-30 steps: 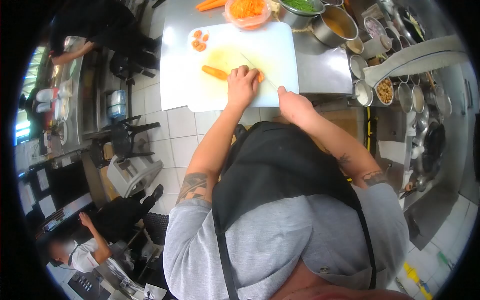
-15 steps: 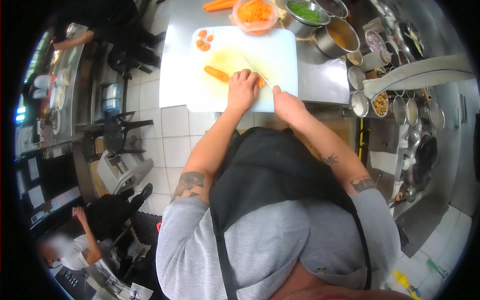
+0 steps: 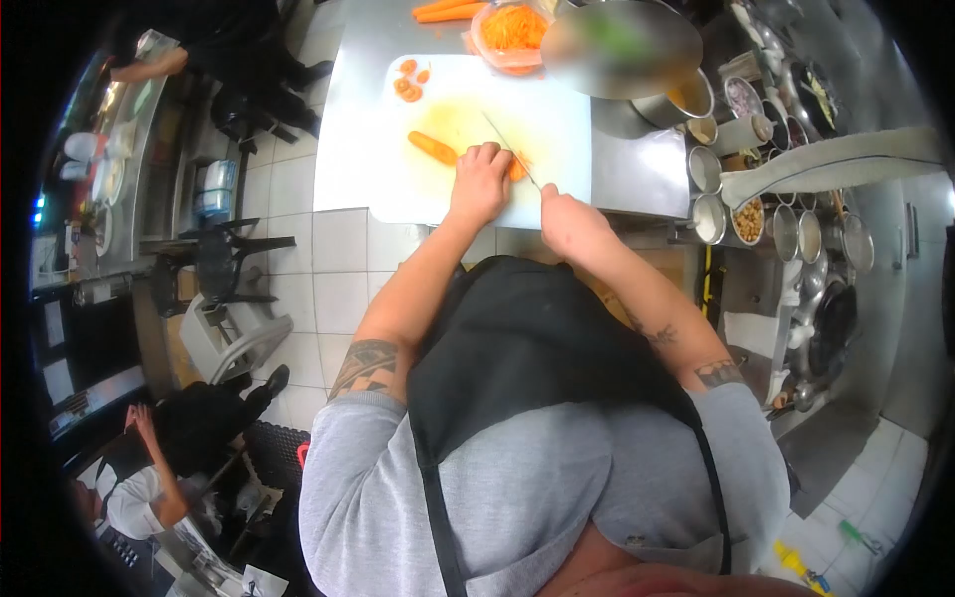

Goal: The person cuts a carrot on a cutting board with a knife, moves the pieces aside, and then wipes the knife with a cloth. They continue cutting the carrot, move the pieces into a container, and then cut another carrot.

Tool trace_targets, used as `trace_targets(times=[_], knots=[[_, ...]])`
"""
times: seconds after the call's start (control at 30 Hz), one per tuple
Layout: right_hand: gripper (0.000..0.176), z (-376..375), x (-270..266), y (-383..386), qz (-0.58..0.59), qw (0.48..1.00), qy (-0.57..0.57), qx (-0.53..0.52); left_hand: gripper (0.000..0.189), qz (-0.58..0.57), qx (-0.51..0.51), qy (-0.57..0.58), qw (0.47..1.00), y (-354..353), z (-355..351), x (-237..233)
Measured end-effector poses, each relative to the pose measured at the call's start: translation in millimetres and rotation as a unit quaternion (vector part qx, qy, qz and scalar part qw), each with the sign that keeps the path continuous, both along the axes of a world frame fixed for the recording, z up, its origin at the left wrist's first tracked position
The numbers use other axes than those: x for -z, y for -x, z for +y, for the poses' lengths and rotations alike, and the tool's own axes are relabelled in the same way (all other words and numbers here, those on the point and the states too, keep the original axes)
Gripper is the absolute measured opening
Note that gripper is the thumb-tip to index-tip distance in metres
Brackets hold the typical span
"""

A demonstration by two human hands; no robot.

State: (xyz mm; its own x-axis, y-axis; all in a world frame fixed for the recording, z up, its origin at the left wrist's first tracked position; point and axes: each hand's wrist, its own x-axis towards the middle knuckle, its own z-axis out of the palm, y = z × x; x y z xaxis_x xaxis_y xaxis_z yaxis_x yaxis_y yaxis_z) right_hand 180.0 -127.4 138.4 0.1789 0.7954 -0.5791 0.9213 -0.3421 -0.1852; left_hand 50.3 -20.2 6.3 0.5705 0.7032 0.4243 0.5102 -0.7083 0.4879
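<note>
On the white cutting board (image 3: pixel 398 194) my left hand (image 3: pixel 481 183) is closed over a carrot (image 3: pixel 432 147), whose thick end sticks out to the left. Orange carrot pieces (image 3: pixel 518 170) show at the right side of that hand. My right hand (image 3: pixel 572 221) grips a knife (image 3: pixel 509 144) by its handle, which the fist hides. The thin blade slants up and left, close beside the left fingers. Cut carrot ends (image 3: pixel 408 82) lie at the board's upper left corner.
Behind the board are a container of shredded carrot (image 3: pixel 510 30) and whole carrots (image 3: pixel 448 10). A blurred patch hides bowls at the upper right. Metal containers (image 3: pixel 708 218) and a hanging cloth (image 3: pixel 834 167) are at right. Other people stand at far left.
The view has shifted slightly. My right hand and the knife handle sit a little lower, and the blade appears more steeply angled. My left hand stays on the carrot.
</note>
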Motion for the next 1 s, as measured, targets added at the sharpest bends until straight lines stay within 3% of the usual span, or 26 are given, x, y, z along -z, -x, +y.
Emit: trace_targets(times=[0.17, 0.3, 0.5, 0.7, 0.8, 1.0], knots=[[0.023, 6.6, 35.0, -5.9, 0.002, 1.000, -0.016, 0.009, 0.021, -0.019, 0.002, 0.005, 1.000, 1.2, -1.3, -0.4], [0.023, 12.2, 5.3, 2.1, 0.010, 1.000, -0.003, 0.007, 0.020, -0.010, 0.002, 0.009, 1.000, -0.4, 1.1, 4.0], [0.023, 7.9, 47.8, -6.4, 0.007, 0.999, -0.027, 0.022, 0.019, -0.031, 0.002, 0.008, 0.999, 1.1, -0.3, 0.4], [0.023, 3.9, 11.2, 5.8, 0.018, 1.000, -0.004, 0.022, 0.017, -0.023, -0.002, -0.006, 1.000, 0.4, 1.2, 4.4], [0.023, 4.0, 42.8, 3.4, 0.009, 0.999, -0.027, 0.030, 0.017, -0.023, 0.013, 0.017, 1.000, 3.6, 2.2, 1.7], [0.023, 9.0, 51.1, 3.3, 0.000, 0.999, -0.046, 0.021, 0.013, -0.115, 0.012, 0.004, 0.993, 15.6, 5.8, 6.5]])
